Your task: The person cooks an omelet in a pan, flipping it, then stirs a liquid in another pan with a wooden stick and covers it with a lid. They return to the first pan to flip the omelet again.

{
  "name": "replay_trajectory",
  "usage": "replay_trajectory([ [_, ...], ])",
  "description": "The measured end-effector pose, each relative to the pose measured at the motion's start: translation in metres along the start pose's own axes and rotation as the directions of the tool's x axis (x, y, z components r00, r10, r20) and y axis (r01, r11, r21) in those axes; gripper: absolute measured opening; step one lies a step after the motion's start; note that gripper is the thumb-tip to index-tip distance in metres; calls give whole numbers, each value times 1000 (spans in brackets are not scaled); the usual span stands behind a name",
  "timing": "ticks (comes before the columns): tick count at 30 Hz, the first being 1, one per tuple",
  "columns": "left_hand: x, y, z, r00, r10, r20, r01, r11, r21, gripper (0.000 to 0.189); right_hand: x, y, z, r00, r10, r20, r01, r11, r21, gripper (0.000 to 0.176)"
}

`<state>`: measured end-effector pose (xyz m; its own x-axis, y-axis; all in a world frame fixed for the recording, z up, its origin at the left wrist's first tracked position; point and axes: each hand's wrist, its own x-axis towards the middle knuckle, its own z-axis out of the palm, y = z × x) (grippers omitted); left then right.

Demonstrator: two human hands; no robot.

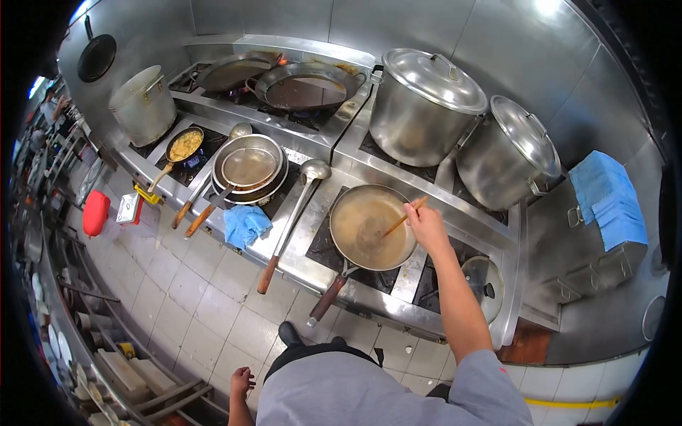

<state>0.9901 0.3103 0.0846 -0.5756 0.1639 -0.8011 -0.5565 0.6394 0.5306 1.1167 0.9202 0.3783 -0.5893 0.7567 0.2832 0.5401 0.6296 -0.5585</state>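
Note:
A wooden spoon or stick is held in my right hand, its lower end dipped in the brown liquid of a pan. That pan rests on a front burner, and its dark wooden handle points toward my body. My left hand hangs low at my side over the floor, with its fingers partly curled and nothing visible in them. Left of the pan, a long ladle with a wooden handle lies on the stove top. Further left are stacked strainers and a crumpled blue cloth.
Two big lidded pots stand behind the pan. Wide pans sit on rear burners. A small pan of yellow food and a tall pot are at left. A glass lid lies right of my forearm.

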Motion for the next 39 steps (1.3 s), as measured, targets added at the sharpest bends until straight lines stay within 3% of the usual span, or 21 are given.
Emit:
replay_trajectory([
  [8,4,-10,-3,1000,-3,7,3,1000,-14,29,-5,-34,-28,995,21,-95,-16,999,51,24],
  [14,4,-10,-3,1000,1,-2,-1,1000,-24,29,-9,-6,5,989,-121,-84,115,991,-68,25],
  [16,4,-10,-2,1000,3,-1,-3,1000,-21,29,-10,-3,9,999,-29,-37,28,999,-45,26],
  [20,2,-7,-2,1000,-16,3,16,1000,-2,29,-13,13,22,998,-36,-49,36,999,13,26],
  [24,2,-7,0,1000,-8,-5,8,1000,-23,29,-22,10,22,997,-66,33,65,998,17,25],
  [26,-1,-5,0,1000,7,6,-7,1000,-29,28,-24,2,12,1000,11,-23,-8,988,154,24],
  [35,3,-8,-4,1000,-5,1,5,1000,-23,28,-19,-27,-32,996,9,-87,0,995,103,24],
  [39,7,-12,-3,1000,-3,1,3,999,-52,28,-30,-26,-39,992,101,-73,-93,989,114,25],
])
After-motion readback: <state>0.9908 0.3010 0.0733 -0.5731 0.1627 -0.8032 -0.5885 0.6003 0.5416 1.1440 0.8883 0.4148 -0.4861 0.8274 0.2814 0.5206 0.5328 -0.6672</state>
